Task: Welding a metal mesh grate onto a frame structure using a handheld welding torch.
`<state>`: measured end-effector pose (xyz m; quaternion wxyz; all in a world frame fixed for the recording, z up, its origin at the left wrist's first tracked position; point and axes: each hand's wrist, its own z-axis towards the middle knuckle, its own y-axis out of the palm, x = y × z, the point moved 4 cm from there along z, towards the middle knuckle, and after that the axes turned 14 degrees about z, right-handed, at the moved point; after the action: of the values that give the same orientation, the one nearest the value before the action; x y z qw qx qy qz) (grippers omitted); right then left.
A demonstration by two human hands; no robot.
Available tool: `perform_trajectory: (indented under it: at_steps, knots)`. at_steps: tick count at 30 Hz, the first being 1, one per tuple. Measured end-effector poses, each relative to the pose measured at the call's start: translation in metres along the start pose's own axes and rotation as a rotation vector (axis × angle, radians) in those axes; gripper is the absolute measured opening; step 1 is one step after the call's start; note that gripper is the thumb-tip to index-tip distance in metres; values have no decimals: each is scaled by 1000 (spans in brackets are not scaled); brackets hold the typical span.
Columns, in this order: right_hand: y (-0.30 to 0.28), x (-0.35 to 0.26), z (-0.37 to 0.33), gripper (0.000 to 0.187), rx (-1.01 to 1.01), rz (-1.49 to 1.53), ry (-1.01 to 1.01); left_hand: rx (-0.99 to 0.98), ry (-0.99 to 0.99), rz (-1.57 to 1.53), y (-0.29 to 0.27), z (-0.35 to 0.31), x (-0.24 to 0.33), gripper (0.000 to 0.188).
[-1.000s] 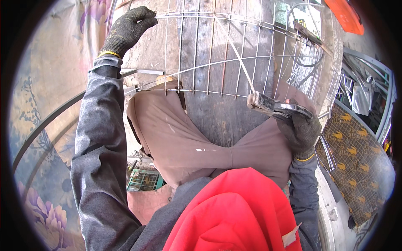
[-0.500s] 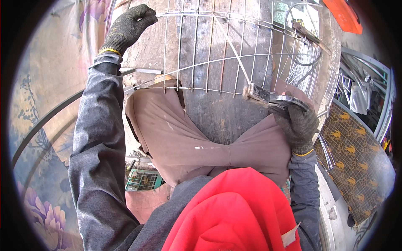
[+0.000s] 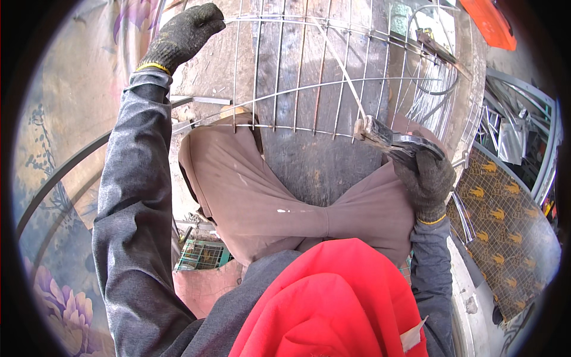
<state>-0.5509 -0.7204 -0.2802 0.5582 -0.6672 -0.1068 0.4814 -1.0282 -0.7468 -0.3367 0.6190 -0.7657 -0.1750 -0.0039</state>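
Observation:
A grid of thin metal wires [image 3: 299,71] lies across a dark wooden board [image 3: 321,172] between my knees. At the far left of the grid, my left hand [image 3: 184,37] in a dark knit glove is closed on the end of a wire rod [image 3: 256,19]. My gloved right hand [image 3: 425,181] grips a worn welding electrode holder [image 3: 386,135] above my right thigh. A thin pale welding electrode [image 3: 345,68] sticks out of its jaws, and its far end meets the grid's far cross wire; whether they touch I cannot tell.
A bundle of loose thin wires [image 3: 429,110] lies right of the grid, beside a coiled cable and a metal tool [image 3: 440,52]. An orange object [image 3: 489,22] is at the far right. Metal frames [image 3: 544,125] and a patterned sheet [image 3: 505,232] lie to the right.
My right hand, the electrode holder and the electrode have shifted slightly right, the electrode's far end sliding along the far cross wire. My left forearm has moved a little left.

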Motion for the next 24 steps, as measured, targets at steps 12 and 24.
perform_trajectory:
  at_steps: [12,24]
  knots:
    - [2,8,-7,57,-1,-21,11,261,101,265,23,-19,4,34]
    - [-1,3,-3,59,15,-11,-21,361,97,280,33,-6,27,47]
